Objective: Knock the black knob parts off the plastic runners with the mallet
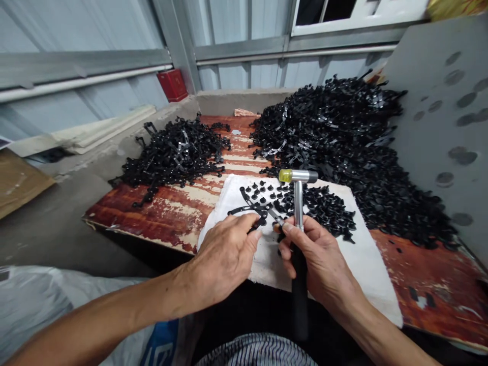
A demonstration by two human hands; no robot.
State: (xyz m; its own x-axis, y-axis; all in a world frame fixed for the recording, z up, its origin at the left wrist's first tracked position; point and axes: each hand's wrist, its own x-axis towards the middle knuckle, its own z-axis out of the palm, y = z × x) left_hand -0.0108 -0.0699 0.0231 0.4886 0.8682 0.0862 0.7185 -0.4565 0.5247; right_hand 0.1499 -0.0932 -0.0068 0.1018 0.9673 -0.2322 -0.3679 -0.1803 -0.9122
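Head: right hand (324, 262), hammer (298, 201) at pad (366, 254) edge

Head-worn view, forward and down, close above the red workboard (160, 213)

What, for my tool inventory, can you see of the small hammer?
The small silver-headed hammer has a short shiny metal cylinder head with a yellow, plastic-looking cap on its left end, a thin bright metal shaft and a black grip. It points away from the person, head over the small black parts on the white slab. The right hand is closed around the grip's top; the grip's lower end sticks out below the hand.
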